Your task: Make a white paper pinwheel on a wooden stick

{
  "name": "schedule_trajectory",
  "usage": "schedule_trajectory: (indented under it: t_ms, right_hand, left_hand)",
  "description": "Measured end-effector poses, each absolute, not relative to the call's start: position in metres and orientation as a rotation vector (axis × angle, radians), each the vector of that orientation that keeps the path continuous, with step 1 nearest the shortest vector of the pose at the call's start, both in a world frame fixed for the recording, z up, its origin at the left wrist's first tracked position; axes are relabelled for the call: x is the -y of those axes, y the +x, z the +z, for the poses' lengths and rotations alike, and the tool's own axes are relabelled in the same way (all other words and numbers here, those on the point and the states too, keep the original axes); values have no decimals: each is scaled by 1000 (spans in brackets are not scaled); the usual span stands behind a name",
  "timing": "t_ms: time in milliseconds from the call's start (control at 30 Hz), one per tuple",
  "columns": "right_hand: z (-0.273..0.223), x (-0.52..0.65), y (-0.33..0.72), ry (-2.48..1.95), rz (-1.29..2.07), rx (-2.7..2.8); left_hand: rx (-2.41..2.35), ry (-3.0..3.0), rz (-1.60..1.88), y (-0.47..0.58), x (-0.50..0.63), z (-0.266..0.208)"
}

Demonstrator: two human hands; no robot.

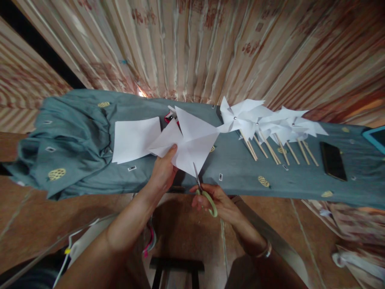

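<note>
My left hand (166, 166) pinches a white paper square (195, 140) with slits cut in from its corners, thumb on top. In my right hand (215, 198) is a pair of scissors (207, 196) with light green handles. The blades meet the paper at its near corner, pointing toward the middle. Left of this sheet lies a stack of white paper (136, 138). Just behind it, a small red object (169, 118) is partly covered by the paper, and I cannot make out its kind.
Several white paper pinwheels (243, 114) on wooden sticks lie overlapping on the right. A black phone (333, 160) and a blue-edged device (375, 138) are farther right. Grey-green cloth (240, 176) covers the narrow table. Behind hangs a striped curtain (186, 52); a dark stool (177, 263) stands below.
</note>
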State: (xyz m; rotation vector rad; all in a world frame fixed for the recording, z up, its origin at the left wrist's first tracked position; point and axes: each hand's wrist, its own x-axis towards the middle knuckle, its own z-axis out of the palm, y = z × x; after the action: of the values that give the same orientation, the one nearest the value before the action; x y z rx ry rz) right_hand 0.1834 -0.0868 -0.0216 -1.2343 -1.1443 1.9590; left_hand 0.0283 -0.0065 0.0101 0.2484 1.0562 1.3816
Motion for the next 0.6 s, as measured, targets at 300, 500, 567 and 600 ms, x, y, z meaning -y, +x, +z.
schedule_trajectory:
  t_ms: [300, 500, 567, 600]
  right_hand:
    - [-23, 89, 182, -1262, 1938, 1139]
    - [-24, 89, 180, -1313, 1938, 1105]
    - [-25, 89, 179, -1322, 1937, 1095]
    - [-25, 89, 179, -1330, 1937, 1091]
  left_hand:
    - [-1061, 251, 1375, 23, 7, 9]
    - [-1091, 224, 1378, 23, 7, 12]
    - [-1091, 215, 1377, 22, 7, 13]
    - [-1089, 213, 1377, 22, 7, 14]
